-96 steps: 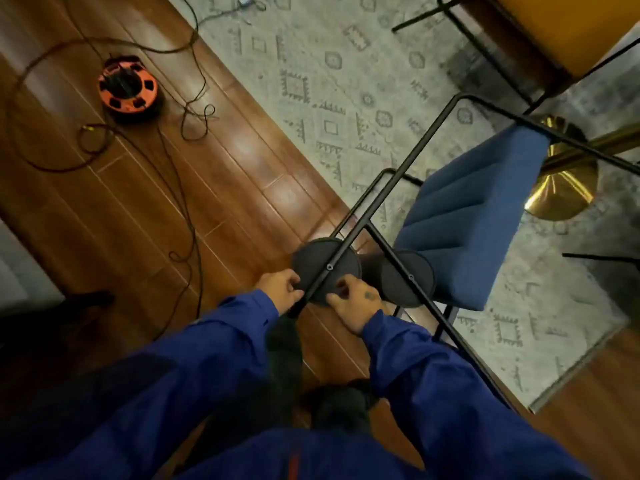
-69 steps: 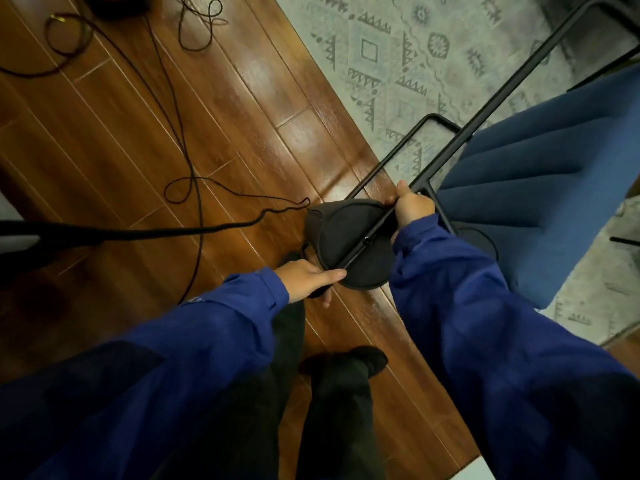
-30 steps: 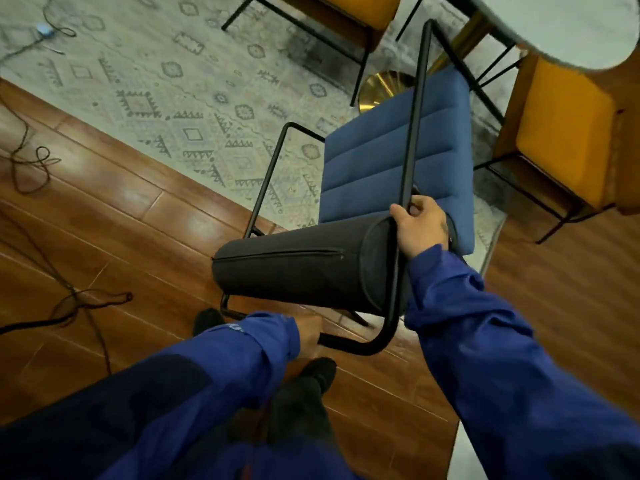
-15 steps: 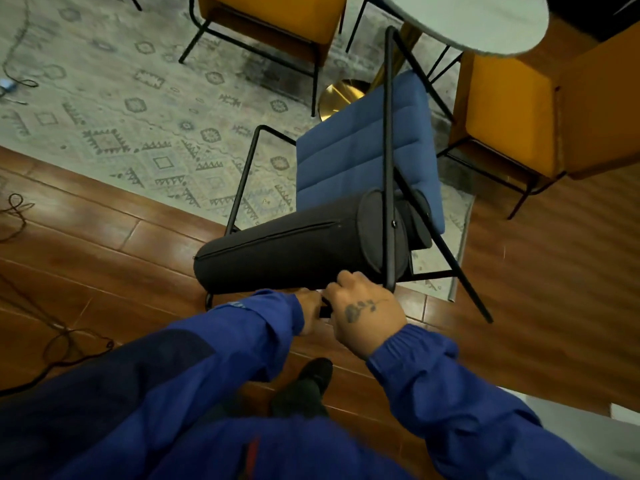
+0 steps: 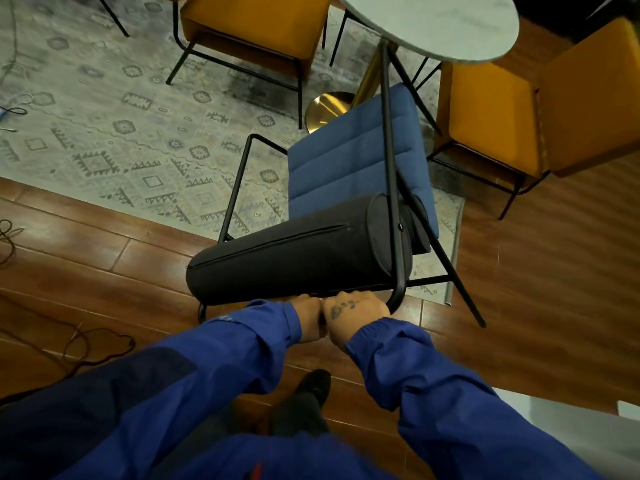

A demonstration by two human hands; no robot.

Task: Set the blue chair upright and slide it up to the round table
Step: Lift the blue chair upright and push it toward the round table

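The blue chair (image 5: 356, 161) stands upright on its black metal legs at the rug's near edge, its blue seat facing the round table (image 5: 433, 22). A dark grey bolster forms its backrest, closest to me. My left hand (image 5: 310, 318) and my right hand (image 5: 355, 311) sit side by side, both gripping the black top bar of the frame just under the bolster. The table's white marble top overhangs the chair's far arm, and its gold base (image 5: 327, 109) shows beyond the seat.
Two yellow chairs (image 5: 256, 22) (image 5: 502, 116) stand at the table, left and right of the blue one. A patterned grey rug (image 5: 121, 126) covers the floor under them. Black cables (image 5: 86, 344) lie on the wooden floor at left. My black shoe (image 5: 308, 393) is below the hands.
The chair has swung from lying on its side to standing upright. My right hand left the side frame and now grips the back bar beside my left. The view has shifted toward the table.
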